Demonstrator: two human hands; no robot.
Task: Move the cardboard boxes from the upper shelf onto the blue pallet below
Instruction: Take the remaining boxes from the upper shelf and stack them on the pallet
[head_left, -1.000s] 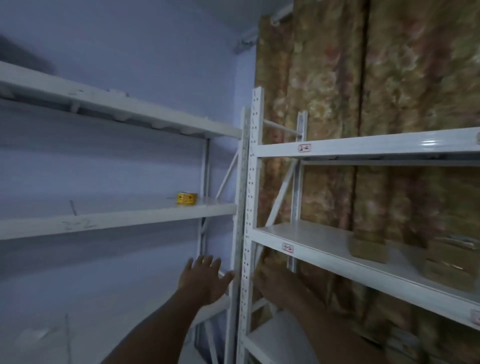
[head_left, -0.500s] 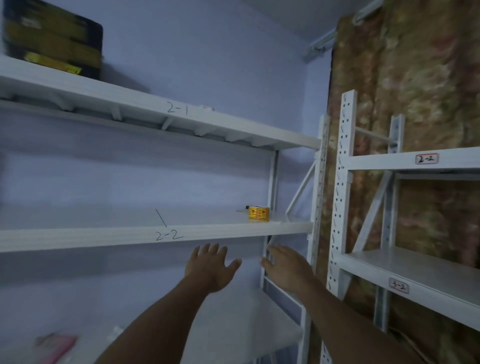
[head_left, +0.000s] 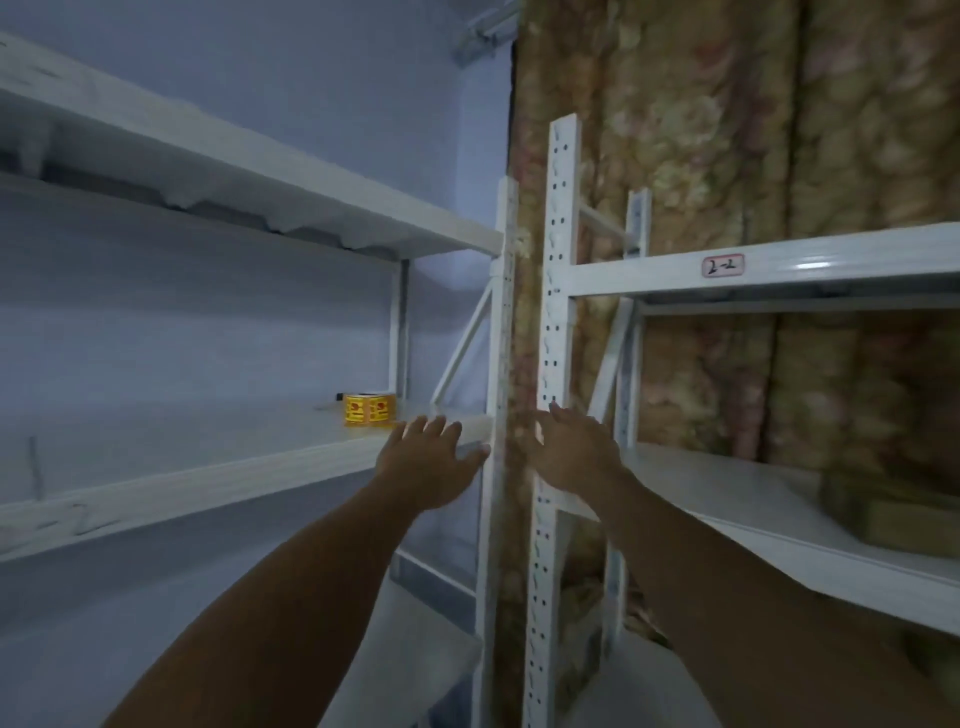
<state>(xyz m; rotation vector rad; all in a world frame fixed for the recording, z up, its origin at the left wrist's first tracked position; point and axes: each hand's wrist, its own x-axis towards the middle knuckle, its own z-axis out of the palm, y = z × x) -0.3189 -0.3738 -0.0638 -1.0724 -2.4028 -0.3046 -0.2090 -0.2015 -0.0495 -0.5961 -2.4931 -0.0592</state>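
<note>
Both my arms reach forward toward two white metal racks. My left hand (head_left: 428, 462) is open with spread fingers, in front of the right end of the left rack's middle shelf (head_left: 208, 478). My right hand (head_left: 574, 452) is open too, just before the perforated upright (head_left: 556, 338) of the right rack. Neither hand holds anything. A cardboard box (head_left: 893, 504), blurred, sits on the right rack's lower shelf (head_left: 779, 525) at the far right. The left rack's upper shelf (head_left: 234, 171) shows no box in this view. No blue pallet is in sight.
A yellow roll of labels (head_left: 369, 409) stands on the left middle shelf, just left of my left hand. A patterned curtain (head_left: 727, 130) hangs behind the right rack, whose upper beam (head_left: 831, 265) bears the tag 2-2. The wall behind is pale blue.
The view has swung right: the dark box on the left upper shelf has left the frame and the right rack's box has come in. Both hands stay open, raised slightly.
</note>
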